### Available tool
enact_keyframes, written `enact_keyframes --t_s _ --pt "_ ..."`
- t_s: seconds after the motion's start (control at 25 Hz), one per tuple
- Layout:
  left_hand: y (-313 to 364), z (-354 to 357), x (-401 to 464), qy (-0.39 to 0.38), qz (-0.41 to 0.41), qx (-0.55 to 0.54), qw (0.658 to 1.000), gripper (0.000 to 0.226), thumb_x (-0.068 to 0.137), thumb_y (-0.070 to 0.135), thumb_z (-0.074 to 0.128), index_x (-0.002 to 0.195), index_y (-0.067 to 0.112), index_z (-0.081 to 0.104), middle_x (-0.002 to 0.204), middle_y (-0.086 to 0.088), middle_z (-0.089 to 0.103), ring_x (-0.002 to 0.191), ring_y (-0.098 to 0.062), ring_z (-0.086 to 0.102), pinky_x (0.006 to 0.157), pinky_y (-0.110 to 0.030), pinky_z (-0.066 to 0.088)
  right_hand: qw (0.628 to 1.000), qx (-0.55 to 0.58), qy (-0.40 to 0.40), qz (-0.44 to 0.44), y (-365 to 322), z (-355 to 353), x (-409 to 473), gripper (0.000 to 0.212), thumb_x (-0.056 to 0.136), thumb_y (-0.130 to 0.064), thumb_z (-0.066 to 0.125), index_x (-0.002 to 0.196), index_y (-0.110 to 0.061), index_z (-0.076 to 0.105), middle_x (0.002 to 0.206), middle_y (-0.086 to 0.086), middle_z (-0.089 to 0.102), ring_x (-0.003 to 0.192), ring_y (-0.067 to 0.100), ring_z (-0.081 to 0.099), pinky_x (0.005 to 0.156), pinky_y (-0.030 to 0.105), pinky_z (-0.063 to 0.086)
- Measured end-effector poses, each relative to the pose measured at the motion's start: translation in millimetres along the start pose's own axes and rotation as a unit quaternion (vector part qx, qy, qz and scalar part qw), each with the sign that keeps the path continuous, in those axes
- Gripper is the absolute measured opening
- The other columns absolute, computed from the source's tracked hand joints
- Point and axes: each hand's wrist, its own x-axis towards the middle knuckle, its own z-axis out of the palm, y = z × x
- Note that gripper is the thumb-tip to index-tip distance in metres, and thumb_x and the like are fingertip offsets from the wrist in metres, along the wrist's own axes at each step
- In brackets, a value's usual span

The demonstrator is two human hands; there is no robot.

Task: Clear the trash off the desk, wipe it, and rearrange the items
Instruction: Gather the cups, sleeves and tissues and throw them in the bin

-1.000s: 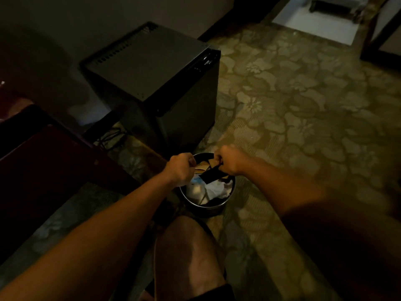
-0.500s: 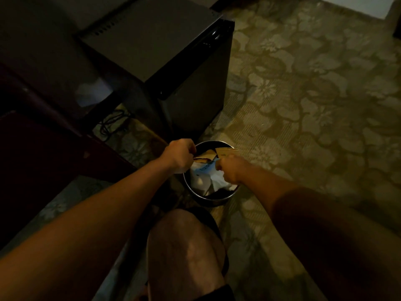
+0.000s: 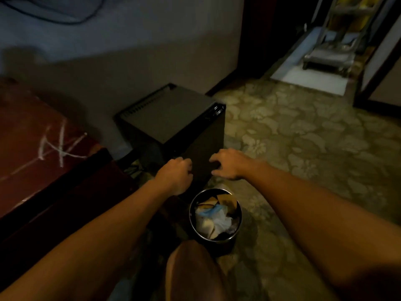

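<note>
Above the bin (image 3: 191, 213) (full of paper) — left hand (image 3: 175, 174) loosely curled, empty; right hand (image 3: 227, 162) spread, empty.

We see the round dark trash bin (image 3: 192, 216) upright on the carpet, filled with crumpled paper trash (image 3: 217, 218), beside our reddish-brown desk (image 3: 32, 144).

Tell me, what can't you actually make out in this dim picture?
- Bin contents: head view, dim light; crumpled paper and cardboard show, what lies beneath is buried.
- Left hand: its fingers curl away from the camera, so whether they hold anything is hidden.
- Desk: cut off by the left edge; most of its top is out of view.
- Doorway cart: blurred.
</note>
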Motion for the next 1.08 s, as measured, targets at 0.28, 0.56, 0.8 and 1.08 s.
enact_keyframes --t_s 0.28,0.56,0.8,1.08 --pt "-3.4 -71.0 -64.9 0.059 0.011 0.176 0.982 0.062 0.095 0.048 0.051 0.146 0.017 0.034 0.155 -0.009 0.025 0.142 -0.032 0.023 0.114 -0.044 0.028 0.996 -0.044 0.072 -0.035 -54.5 -77.1 -29.2 0.075 0.086 -0.058 0.056 0.15 -0.031 0.027 0.154 0.007 0.027 0.137 0.032 0.032 0.11 0.046 0.032" --pt "-19.7 -124.5 -114.7 0.117 -0.029 0.165 0.979 0.067 0.095 0.052 0.049 0.146 0.015 0.03 0.156 -0.01 0.02 0.142 -0.035 0.021 0.113 -0.046 0.028 0.989 -0.073 0.106 -0.067 -106.3 -137.6 -43.6 0.084 0.085 -0.06 0.058 0.152 -0.032 0.018 0.156 0.006 0.02 0.141 0.032 0.024 0.112 0.047 0.029" --pt "-59.9 -150.8 -154.7 0.12 -0.102 0.111 0.981 0.067 0.093 0.059 0.047 0.145 0.018 0.031 0.156 -0.007 0.02 0.139 -0.036 0.025 0.111 -0.05 0.033 0.986 -0.073 0.098 -0.116 -158.3 -162.0 -44.5 0.084 0.085 -0.062 0.057 0.153 -0.033 0.017 0.157 0.007 0.018 0.141 0.036 0.023 0.111 0.051 0.03" --pt "-122.8 -168.4 -210.1 0.14 -0.22 0.072 0.963 0.078 0.092 0.061 0.048 0.151 0.018 0.02 0.161 -0.008 0.01 0.144 -0.037 0.02 0.113 -0.053 0.031 0.98 -0.084 0.072 -0.168 -240.8 -181.4 -31.7 0.086 0.087 -0.061 0.058 0.154 -0.03 0.014 0.156 0.01 0.017 0.139 0.041 0.025 0.11 0.057 0.031"
